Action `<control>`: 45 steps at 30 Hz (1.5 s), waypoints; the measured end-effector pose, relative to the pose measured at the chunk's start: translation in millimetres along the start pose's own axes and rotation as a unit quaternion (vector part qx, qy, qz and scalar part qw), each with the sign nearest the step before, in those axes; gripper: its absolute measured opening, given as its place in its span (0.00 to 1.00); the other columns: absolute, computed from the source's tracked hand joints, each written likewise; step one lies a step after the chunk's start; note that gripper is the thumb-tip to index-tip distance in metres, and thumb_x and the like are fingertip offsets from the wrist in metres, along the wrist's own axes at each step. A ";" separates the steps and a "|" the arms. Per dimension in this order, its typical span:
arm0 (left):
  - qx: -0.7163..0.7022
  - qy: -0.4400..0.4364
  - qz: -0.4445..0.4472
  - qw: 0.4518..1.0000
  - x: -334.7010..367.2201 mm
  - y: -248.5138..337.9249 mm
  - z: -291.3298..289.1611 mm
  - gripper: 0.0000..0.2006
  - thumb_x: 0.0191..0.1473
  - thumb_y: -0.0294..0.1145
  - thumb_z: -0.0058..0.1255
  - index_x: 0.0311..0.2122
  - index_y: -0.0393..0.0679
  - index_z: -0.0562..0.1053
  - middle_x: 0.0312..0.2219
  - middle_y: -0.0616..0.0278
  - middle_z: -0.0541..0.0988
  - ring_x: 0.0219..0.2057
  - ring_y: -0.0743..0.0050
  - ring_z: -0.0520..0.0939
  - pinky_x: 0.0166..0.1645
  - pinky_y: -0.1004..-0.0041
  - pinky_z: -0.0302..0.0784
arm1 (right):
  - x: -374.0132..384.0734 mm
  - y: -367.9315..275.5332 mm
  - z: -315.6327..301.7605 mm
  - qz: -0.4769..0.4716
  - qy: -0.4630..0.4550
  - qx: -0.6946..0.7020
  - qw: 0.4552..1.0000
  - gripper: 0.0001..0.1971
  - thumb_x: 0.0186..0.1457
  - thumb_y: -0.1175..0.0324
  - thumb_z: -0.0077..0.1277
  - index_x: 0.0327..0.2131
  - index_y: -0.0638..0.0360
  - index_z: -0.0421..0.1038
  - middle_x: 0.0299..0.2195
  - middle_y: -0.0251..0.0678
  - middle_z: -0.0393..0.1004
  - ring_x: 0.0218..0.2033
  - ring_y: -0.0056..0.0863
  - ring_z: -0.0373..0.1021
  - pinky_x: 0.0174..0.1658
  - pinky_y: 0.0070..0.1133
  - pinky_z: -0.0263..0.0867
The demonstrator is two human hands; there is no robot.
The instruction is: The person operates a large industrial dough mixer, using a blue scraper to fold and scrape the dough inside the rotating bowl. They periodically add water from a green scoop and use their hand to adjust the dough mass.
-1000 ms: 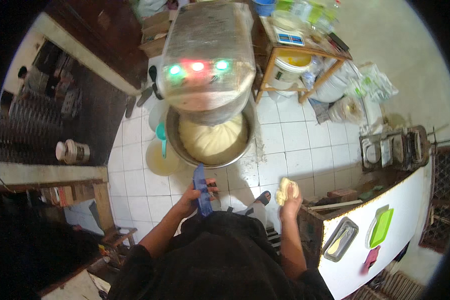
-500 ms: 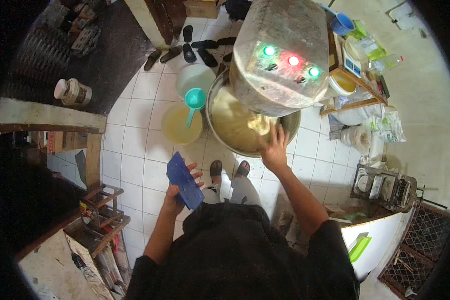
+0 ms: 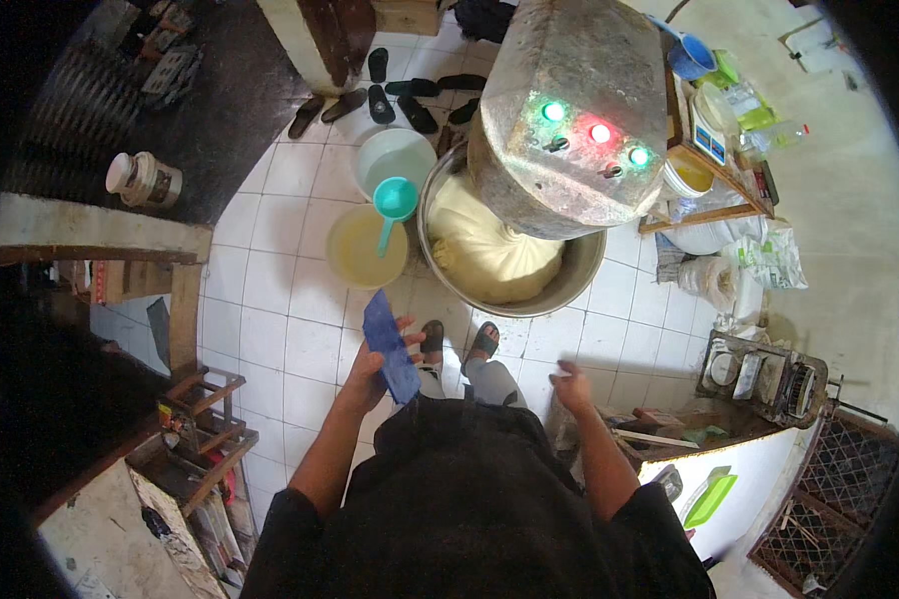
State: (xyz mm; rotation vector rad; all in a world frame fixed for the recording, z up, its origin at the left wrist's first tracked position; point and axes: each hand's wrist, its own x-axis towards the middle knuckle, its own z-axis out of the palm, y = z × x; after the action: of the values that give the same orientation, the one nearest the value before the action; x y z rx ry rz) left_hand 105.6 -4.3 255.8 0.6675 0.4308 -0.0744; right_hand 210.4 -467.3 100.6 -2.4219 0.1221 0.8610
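Note:
My left hand holds a flat blue dough scraper, tilted, over the floor in front of me. Empty, with fingers loosely apart, my right hand hangs to the right of my feet, away from the bowl. Ahead stands a large metal mixing bowl with a big mass of pale dough in it, bulging and folded toward its middle. Above the bowl is the grey mixer head, its green and red lights lit. It hides the back of the bowl and whatever turns the dough.
Left of the bowl stand a bucket of yellowish liquid and a whitish bucket, with a turquoise dipper across them. Slippers lie beyond. A loaded wooden shelf is at right; a scale stands nearer.
My right hand has drawn back from the bowl toward my body. My left hand has shifted slightly right with the scraper. The dough has turned and now bulges toward the front.

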 end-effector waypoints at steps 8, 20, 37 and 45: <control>0.052 -0.018 0.013 0.998 12.0 0.7 -7.9 0.56 0.44 0.64 0.67 0.71 0.48 0.52 0.64 0.51 0.65 0.61 0.48 0.72 0.61 0.49 0.76 | -4.7 8.5 -21.2 0.001 0.092 0.092 0.992 0.28 0.56 0.63 0.63 0.57 0.63 0.69 0.51 0.50 0.78 0.45 0.40 0.79 0.48 0.32 0.74; 0.041 -0.017 0.065 0.997 -7.3 12.9 -5.6 0.58 0.40 0.65 0.68 0.71 0.48 0.52 0.65 0.50 0.64 0.62 0.49 0.72 0.61 0.49 0.76 | -32.8 -5.6 -14.7 -0.004 0.056 0.020 0.998 0.27 0.55 0.65 0.62 0.56 0.65 0.70 0.49 0.54 0.79 0.48 0.43 0.78 0.50 0.32 0.74; 0.041 -0.023 0.069 0.996 -31.4 -26.0 32.6 0.61 0.41 0.62 0.68 0.72 0.44 0.47 0.65 0.50 0.64 0.61 0.51 0.72 0.58 0.56 0.75 | -65.7 46.1 -9.4 -0.009 0.048 0.046 0.998 0.27 0.56 0.60 0.61 0.56 0.60 0.71 0.49 0.48 0.79 0.49 0.45 0.77 0.52 0.34 0.72; 0.043 -0.015 0.046 0.998 -49.8 -37.4 52.3 0.60 0.40 0.63 0.68 0.71 0.43 0.50 0.65 0.53 0.66 0.61 0.56 0.73 0.59 0.57 0.76 | -63.2 122.8 19.6 0.044 0.023 -0.027 0.998 0.25 0.54 0.62 0.62 0.54 0.61 0.73 0.46 0.48 0.81 0.47 0.39 0.78 0.49 0.31 0.73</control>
State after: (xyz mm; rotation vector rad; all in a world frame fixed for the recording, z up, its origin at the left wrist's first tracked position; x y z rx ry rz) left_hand 71.7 -69.3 291.0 0.7697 0.3693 -0.0153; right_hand 117.4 -566.0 67.8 -2.5031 0.2271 0.8581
